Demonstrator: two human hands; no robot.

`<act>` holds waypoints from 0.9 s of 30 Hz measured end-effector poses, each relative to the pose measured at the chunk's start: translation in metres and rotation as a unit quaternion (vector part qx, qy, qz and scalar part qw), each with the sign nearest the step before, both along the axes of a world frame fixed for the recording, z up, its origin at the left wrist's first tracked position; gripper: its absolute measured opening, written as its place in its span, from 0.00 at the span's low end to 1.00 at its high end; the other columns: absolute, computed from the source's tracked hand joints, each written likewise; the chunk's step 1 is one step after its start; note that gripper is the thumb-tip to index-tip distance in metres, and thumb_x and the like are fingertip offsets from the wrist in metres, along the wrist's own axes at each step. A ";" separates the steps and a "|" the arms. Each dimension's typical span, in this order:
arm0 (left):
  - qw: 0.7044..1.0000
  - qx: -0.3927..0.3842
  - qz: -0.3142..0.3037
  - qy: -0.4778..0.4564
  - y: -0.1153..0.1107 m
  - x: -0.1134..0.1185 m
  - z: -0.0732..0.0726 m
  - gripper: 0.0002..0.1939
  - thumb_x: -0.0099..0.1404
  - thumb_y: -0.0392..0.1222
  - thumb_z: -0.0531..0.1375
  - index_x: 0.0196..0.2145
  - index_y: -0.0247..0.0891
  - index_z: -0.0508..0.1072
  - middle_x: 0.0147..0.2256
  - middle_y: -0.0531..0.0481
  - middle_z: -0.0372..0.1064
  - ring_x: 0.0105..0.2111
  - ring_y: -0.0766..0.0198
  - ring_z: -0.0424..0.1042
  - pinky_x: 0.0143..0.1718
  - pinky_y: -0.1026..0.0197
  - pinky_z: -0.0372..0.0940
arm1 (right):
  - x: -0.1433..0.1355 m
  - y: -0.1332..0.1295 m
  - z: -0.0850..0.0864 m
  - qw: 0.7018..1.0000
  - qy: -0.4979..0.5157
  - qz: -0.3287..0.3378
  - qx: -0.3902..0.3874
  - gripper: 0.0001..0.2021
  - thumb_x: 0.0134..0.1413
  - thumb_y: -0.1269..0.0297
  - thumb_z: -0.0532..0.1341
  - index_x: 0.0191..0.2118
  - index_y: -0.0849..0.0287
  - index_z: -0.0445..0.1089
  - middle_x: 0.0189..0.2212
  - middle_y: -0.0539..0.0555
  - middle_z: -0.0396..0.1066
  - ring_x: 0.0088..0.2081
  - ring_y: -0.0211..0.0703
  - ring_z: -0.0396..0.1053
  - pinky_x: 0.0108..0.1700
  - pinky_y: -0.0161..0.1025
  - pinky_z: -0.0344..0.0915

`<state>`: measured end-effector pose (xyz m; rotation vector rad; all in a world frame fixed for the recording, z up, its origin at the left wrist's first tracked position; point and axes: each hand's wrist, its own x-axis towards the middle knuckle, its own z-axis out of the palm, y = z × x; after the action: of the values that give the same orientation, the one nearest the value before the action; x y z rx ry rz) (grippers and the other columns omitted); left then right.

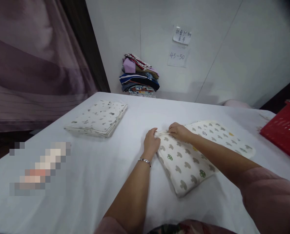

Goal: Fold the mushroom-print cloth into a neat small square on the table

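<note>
A white cloth printed with grey, green and yellow mushrooms (181,165) lies partly folded on the table, its near part in layers. My left hand (151,143) pinches its far left corner, with a bracelet on the wrist. Along the same far edge, my right hand (180,131) grips the fabric a short way to the right. Behind my right forearm, a flatter stretch of mushroom-print fabric (217,133) spreads to the right; my arm hides where it meets the near part. To the left rests a neatly folded white cloth with small grey prints (98,117).
A white cover (91,182) drapes the table. At the left lies a pixelated item (41,170). A red bag or box (285,128) stands at the right edge. Beyond the table, folded textiles (140,76) are stacked against the wall, near paper notes (178,57).
</note>
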<state>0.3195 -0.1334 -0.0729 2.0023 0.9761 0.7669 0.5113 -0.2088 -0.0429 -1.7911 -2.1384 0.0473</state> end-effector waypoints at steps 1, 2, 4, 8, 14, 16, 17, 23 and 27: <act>1.000 0.011 -0.010 -0.009 0.000 -0.001 0.000 0.28 0.51 0.27 0.53 0.51 0.44 0.65 0.48 0.50 0.65 0.44 0.62 0.66 0.46 0.61 0.62 | 0.000 -0.001 0.000 1.000 -0.007 0.002 -0.001 0.09 0.52 0.72 0.58 0.34 0.58 0.75 0.36 0.57 0.71 0.43 0.46 0.65 0.44 0.42 0.64; 0.999 0.023 -0.019 -0.014 -0.001 -0.001 0.000 0.30 0.51 0.26 0.52 0.52 0.44 0.65 0.50 0.50 0.63 0.45 0.62 0.66 0.47 0.62 0.62 | -0.001 -0.002 0.000 1.000 -0.011 0.002 -0.004 0.09 0.52 0.72 0.57 0.34 0.58 0.75 0.36 0.58 0.71 0.42 0.46 0.65 0.44 0.42 0.64; 0.999 0.044 -0.029 -0.014 -0.001 -0.002 0.000 0.29 0.52 0.26 0.52 0.50 0.45 0.67 0.53 0.51 0.60 0.46 0.62 0.66 0.47 0.62 0.63 | -0.002 -0.003 0.001 1.000 -0.012 0.000 -0.017 0.09 0.53 0.71 0.57 0.35 0.59 0.75 0.36 0.58 0.70 0.40 0.45 0.66 0.42 0.41 0.64; 0.998 0.054 -0.024 0.007 -0.002 -0.002 0.000 0.22 0.52 0.26 0.52 0.43 0.44 0.71 0.53 0.52 0.59 0.46 0.61 0.66 0.48 0.60 0.64 | -0.003 -0.003 0.005 0.999 0.003 0.008 -0.051 0.10 0.55 0.70 0.56 0.36 0.58 0.74 0.38 0.57 0.70 0.38 0.43 0.67 0.41 0.39 0.63; 0.999 0.046 -0.017 0.021 -0.002 -0.002 0.002 0.17 0.52 0.26 0.53 0.36 0.43 0.71 0.52 0.52 0.60 0.45 0.60 0.66 0.47 0.59 0.64 | 0.001 -0.001 0.006 0.997 -0.006 0.044 -0.060 0.09 0.55 0.69 0.56 0.38 0.59 0.73 0.38 0.58 0.72 0.40 0.46 0.66 0.45 0.43 0.61; 0.999 0.047 -0.017 0.012 -0.002 -0.002 0.002 0.15 0.53 0.27 0.55 0.35 0.42 0.71 0.51 0.52 0.62 0.47 0.61 0.65 0.47 0.60 0.63 | 0.001 0.000 0.005 0.997 -0.011 0.043 -0.058 0.09 0.55 0.68 0.56 0.38 0.59 0.73 0.35 0.57 0.72 0.39 0.45 0.66 0.44 0.43 0.61; 0.999 0.048 -0.017 0.005 -0.002 -0.001 0.002 0.12 0.54 0.29 0.56 0.35 0.42 0.70 0.50 0.52 0.62 0.47 0.61 0.65 0.46 0.60 0.62 | 0.001 0.000 0.004 0.998 -0.010 0.041 -0.052 0.09 0.55 0.68 0.56 0.37 0.59 0.73 0.35 0.57 0.72 0.39 0.45 0.66 0.44 0.43 0.61; 0.996 0.084 -0.011 0.007 0.000 0.000 0.001 0.02 0.60 0.40 0.58 0.32 0.40 0.68 0.41 0.49 0.67 0.44 0.60 0.64 0.44 0.60 0.60 | -0.001 -0.001 0.004 1.000 0.001 0.011 -0.003 0.09 0.56 0.68 0.55 0.37 0.61 0.73 0.34 0.57 0.72 0.38 0.45 0.66 0.43 0.43 0.61; 0.994 0.110 -0.005 0.029 0.001 0.000 0.002 0.02 0.60 0.40 0.58 0.31 0.40 0.69 0.36 0.50 0.69 0.42 0.59 0.63 0.42 0.59 0.59 | -0.005 -0.001 0.007 1.000 0.016 -0.018 -0.009 0.09 0.56 0.68 0.55 0.37 0.60 0.73 0.34 0.56 0.72 0.37 0.44 0.66 0.43 0.42 0.61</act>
<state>0.3192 -0.1327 -0.0713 2.2277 0.9478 0.8450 0.5058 -0.2102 -0.0354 -1.8270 -2.0896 0.0863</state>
